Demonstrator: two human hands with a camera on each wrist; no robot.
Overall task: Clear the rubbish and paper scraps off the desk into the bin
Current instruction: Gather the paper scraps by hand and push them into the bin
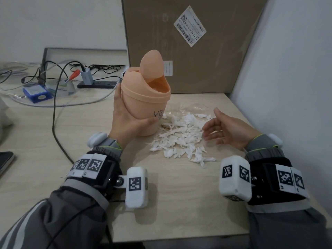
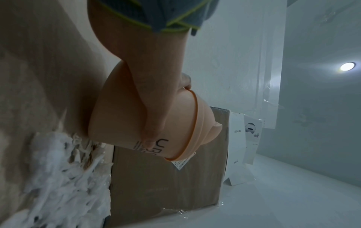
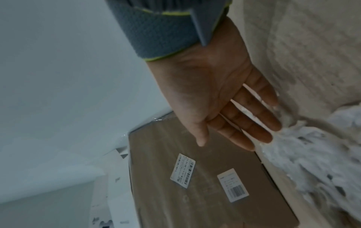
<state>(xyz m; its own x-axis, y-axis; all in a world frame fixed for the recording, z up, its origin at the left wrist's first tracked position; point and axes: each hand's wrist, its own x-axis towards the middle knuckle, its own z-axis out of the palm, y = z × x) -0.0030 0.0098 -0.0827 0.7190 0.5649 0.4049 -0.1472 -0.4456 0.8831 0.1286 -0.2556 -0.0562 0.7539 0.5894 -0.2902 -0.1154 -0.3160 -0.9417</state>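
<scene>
A small peach bin [image 1: 145,97] with a swing lid tipped up stands on the desk, its opening turned toward the scraps. My left hand [image 1: 125,121] grips its body, thumb across the front; the left wrist view shows the same left hand [image 2: 156,108] wrapped round the bin [image 2: 121,117]. A heap of torn white paper scraps [image 1: 181,137] lies just right of the bin, with a clear plastic wrapper [image 1: 194,107] behind it. My right hand [image 1: 224,129] is open at the heap's right edge, palm facing left, fingers [image 3: 252,123] straight beside the scraps [image 3: 312,154].
A large cardboard box [image 1: 188,42] stands behind the bin against a white wall [image 1: 291,78] on the right. Cables [image 1: 55,108], a blue box [image 1: 36,93] and a power strip [image 1: 97,84] clutter the left rear. A phone [image 1: 5,162] lies at the left edge.
</scene>
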